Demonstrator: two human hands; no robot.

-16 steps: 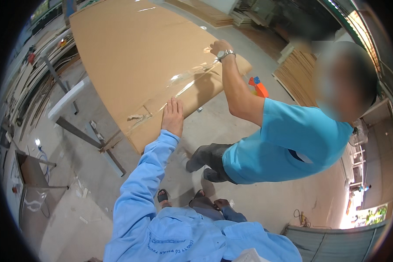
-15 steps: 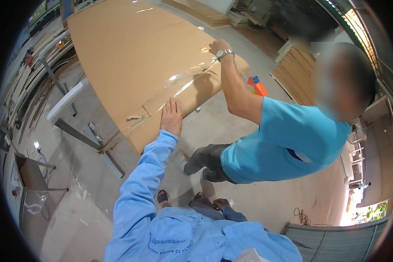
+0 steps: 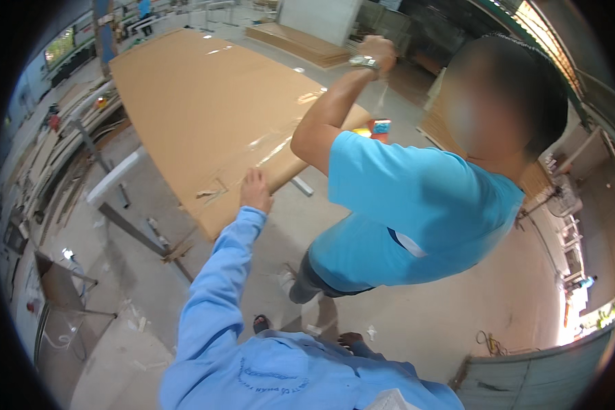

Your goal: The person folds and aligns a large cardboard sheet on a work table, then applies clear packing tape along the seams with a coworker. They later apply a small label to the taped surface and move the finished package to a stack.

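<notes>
Looking down into a workshop at a long cardboard-wrapped package (image 3: 205, 102), raised off the floor and slanting from mid-view toward the upper left. Clear tape (image 3: 272, 150) stuck in shiny strips along the near side, with a torn patch (image 3: 212, 193) close to the near left corner. Bare left hand (image 3: 256, 191), in a light blue sleeve (image 3: 215, 287), laid palm down on the near side of the package, open, fingers extended and close together. Right hand (image 3: 350, 340) low beside the body, in shadow; cannot tell how far open or whether holding anything. Close on the right, a co-worker (image 3: 417, 219) in a turquoise T-shirt, with a wristwatch (image 3: 365, 63) and a raised hand (image 3: 378, 53) above a thin, blurred clear strand. Partly hidden by that short sleeve, an orange-red and blue tape dispenser (image 3: 380, 130). At left, a white-topped rail (image 3: 116, 176) jutting from beneath the package. Beyond, flat brown boards (image 3: 297, 46) stacked low.
</notes>
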